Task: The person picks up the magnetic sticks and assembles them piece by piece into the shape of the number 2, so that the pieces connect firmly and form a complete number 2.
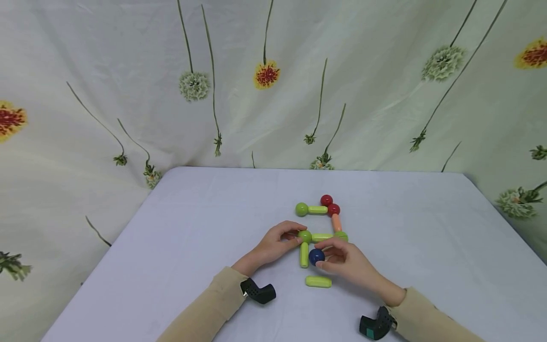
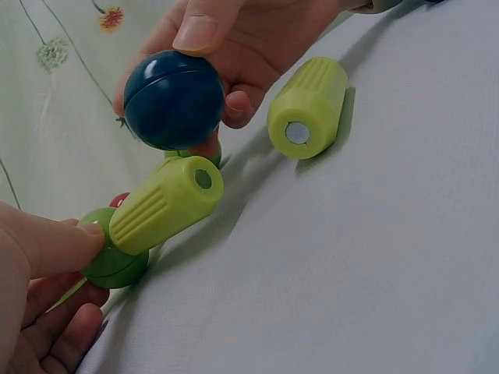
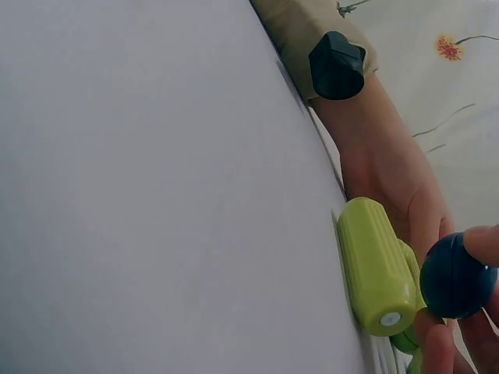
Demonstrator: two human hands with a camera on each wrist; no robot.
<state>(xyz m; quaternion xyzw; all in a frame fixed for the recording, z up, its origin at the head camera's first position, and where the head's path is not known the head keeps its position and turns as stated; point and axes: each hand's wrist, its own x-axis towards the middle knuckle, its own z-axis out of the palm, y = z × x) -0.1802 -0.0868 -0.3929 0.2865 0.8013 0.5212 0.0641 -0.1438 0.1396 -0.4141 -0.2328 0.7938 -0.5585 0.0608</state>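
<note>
A joined figure of balls and rods lies on the table. My left hand (image 1: 275,241) pinches its near-left green ball (image 1: 305,236) between thumb and fingers. From that ball a light-green ridged rod (image 2: 168,204) points toward me, its round end cap bare. My right hand (image 1: 348,263) holds a dark blue ball (image 2: 174,100) by thumb and fingertips, close to the free end of this rod. Nearer to me, a loose light-green rod (image 1: 318,281) lies crosswise on the table, a pale disc showing in its end.
The figure's far part has a salmon rod (image 1: 336,223), two red balls (image 1: 326,200), another light-green rod (image 1: 318,209) and a green ball (image 1: 301,209). A white cloth covers the table (image 1: 192,204). Behind hangs a flower-print curtain (image 1: 299,28).
</note>
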